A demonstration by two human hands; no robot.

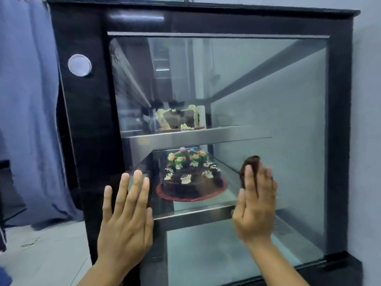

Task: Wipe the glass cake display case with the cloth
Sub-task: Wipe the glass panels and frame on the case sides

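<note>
The cake display case [340, 120] fills the view, a black frame around a large glass pane [268, 96]. My left hand [125, 215] lies flat with fingers spread on the pane's lower left, over the black frame edge. My right hand [255, 205] presses a dark brown cloth [250, 164] against the glass at lower right; the cloth sticks out above my fingers and most of it is hidden under the palm. The right hand looks motion-blurred.
Inside, a chocolate cake [191, 178] on a red board sits on the lower steel shelf [195, 217], a cut cake [179, 118] on the upper shelf. A blue curtain [26, 100] hangs at left above a white tiled floor [51, 254]. A grey wall [369, 100] stands at right.
</note>
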